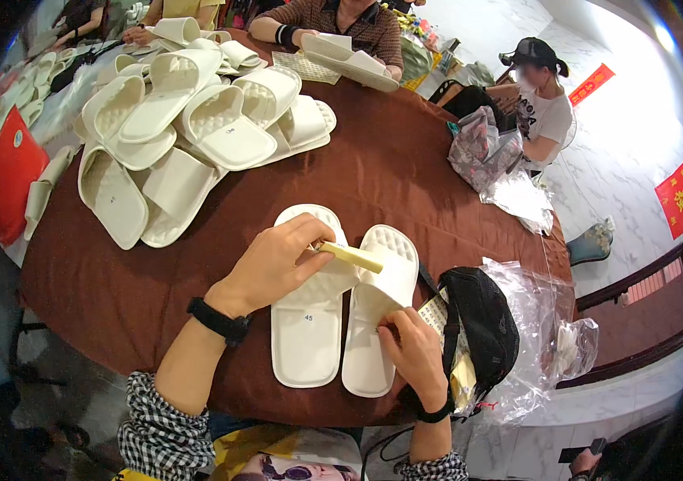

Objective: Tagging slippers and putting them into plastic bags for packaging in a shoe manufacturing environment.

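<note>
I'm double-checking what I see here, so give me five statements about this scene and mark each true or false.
1. The left hand holds a pale yellow stick. True.
2. Both hands hold that stick. False: the right hand touches a white slipper.
3. A brown cloth covers the table. True.
4. Only two slippers are here. False: a pile of slippers lies farther off, leftward.
5. A black bag lies right of the right hand. True.
</note>
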The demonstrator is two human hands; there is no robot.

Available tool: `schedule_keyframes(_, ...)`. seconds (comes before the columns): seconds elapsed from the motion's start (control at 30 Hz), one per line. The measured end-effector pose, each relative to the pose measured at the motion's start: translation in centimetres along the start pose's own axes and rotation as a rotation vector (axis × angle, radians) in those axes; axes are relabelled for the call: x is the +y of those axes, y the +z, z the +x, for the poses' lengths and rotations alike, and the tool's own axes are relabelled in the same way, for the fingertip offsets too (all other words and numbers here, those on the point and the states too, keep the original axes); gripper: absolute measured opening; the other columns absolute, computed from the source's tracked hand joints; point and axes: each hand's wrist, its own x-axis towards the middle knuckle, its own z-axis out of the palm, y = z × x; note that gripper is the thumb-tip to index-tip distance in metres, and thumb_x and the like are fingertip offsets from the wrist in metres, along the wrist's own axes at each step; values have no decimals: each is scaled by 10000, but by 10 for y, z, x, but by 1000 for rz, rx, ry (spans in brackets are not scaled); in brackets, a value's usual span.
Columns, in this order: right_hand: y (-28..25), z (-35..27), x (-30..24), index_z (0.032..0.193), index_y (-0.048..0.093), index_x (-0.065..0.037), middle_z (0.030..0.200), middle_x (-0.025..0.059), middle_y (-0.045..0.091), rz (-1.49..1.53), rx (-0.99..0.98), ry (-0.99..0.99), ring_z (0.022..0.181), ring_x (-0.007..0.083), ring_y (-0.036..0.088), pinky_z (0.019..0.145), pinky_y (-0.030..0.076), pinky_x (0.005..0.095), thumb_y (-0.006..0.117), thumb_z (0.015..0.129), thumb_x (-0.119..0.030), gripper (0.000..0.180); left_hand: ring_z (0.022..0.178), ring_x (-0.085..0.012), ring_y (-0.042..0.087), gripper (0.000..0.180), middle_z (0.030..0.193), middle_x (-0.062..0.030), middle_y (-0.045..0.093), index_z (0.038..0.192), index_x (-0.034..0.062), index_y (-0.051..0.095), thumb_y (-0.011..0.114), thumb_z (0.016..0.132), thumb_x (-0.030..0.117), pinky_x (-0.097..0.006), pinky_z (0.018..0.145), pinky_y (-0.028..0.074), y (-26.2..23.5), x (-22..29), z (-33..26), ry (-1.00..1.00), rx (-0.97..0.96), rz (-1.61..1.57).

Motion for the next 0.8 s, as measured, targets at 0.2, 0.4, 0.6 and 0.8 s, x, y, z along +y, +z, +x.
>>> schedule_keyframes(0.2,2,3,-1,942,582,-46,900,139,595,-122,-18,-80,775,343,645,674,534,435,662,897,-112,113,864,-253,682,163,979,-128,640,1049,6,616,686,909,52,-342,779,572,0,0,0,11,-8,27)
schedule_keyframes(0.4,7,0,0,956,561,-40,911,133,584,-191,-11,-109,790,324,645,665,533,425,658,900,-109,131,865,-257,686,168,983,-127,642,1060,10,616,683,911,51,-343,775,575,0,0,0,28,-8,29)
schedule_keyframes(0.6,9,-7,1,985,549,-34,926,137,578,-200,-7,-104,802,328,639,670,529,426,645,922,-117,142,870,-269,693,176,990,-131,648,1064,13,614,685,908,51,-350,775,580,0,0,0,27,-9,26)
schedule_keyframes(0.8,8,-10,4,989,553,-27,916,152,579,-122,4,-74,803,354,636,676,526,438,645,929,-120,144,882,-281,695,185,999,-135,650,1070,12,609,686,907,56,-363,778,587,0,1,-1,38,-14,41)
